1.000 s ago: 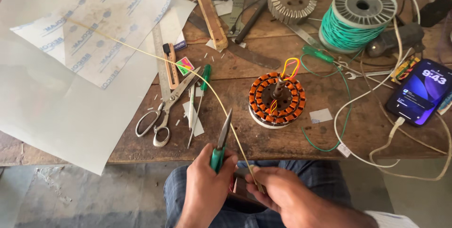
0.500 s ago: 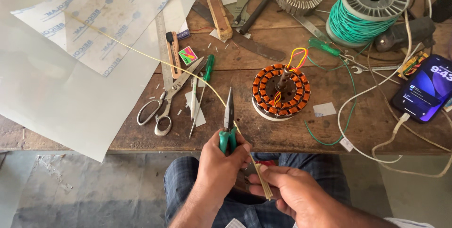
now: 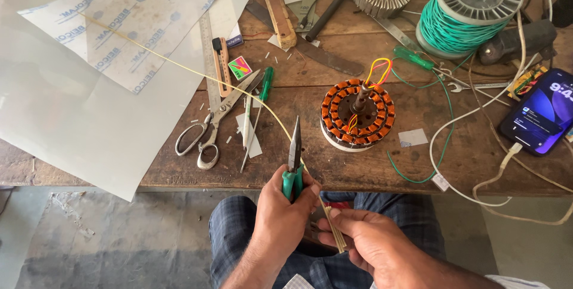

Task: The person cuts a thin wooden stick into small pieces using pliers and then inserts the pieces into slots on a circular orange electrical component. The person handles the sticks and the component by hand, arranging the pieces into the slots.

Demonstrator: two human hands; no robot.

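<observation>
Head view: left hand [image 3: 280, 214] clenched around green-handled pliers [image 3: 293, 163], held over the lap just in front of the table edge. Pliers' long axis near vertical in frame, closed tips pointing away from the person toward the table, handles buried in the fist. Right hand [image 3: 367, 242] pinches a small bundle of thin yellowish strips [image 3: 335, 236], just beside the left hand, bundle angled up-left to down-right. A long yellow strand [image 3: 179, 65] runs from the hands diagonally up-left across the table and over the white sheets [image 3: 89, 104], passing right behind the pliers.

Surface: worn wooden table [image 3: 370, 169], grey concrete floor below, checked trousers on the lap. On the table: copper-wound stator [image 3: 357, 113] well ahead of the pliers tips, scissors [image 3: 209, 131] to the left, green screwdriver [image 3: 256, 110], metal ruler [image 3: 209, 56], green wire spool [image 3: 468, 11], phone [image 3: 540, 113] on a white cable at far right.
</observation>
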